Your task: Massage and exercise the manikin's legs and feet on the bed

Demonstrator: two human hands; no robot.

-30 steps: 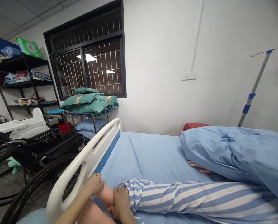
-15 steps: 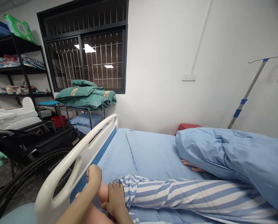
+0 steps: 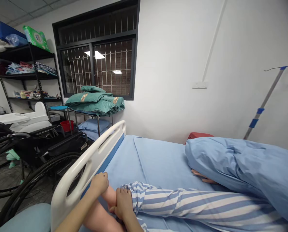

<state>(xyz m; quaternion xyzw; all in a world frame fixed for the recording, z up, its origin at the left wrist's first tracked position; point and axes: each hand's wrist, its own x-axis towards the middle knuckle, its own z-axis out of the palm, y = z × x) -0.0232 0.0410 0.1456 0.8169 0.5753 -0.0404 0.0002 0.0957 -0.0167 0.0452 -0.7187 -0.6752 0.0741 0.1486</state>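
Two legs in blue-and-white striped trousers (image 3: 182, 201) lie on the bed, bare below the cuffs. My left hand (image 3: 99, 183) is closed around the foot end of the far leg, beside the footboard; its fingers cover most of that foot. Just below the bunched cuff, my right hand (image 3: 124, 201) wraps around the lower leg (image 3: 110, 196) of the same limb. The other bare leg (image 3: 101, 219) rests nearer to me, partly behind my left forearm. A light blue quilt (image 3: 240, 167) covers the body to the right, with fingers (image 3: 203, 176) showing under its edge.
A white footboard (image 3: 71, 175) rises at the left of the blue-sheeted bed (image 3: 155, 158). Beyond it stands a wheelchair (image 3: 44, 151). Green folded bedding (image 3: 97, 103) is stacked under the window. A drip stand (image 3: 264, 103) is at the right, by the wall.
The view has turned slightly left and up, so the room appears shifted right and down. Both hands keep hold of the same leg; my left hand has turned a little over the foot.
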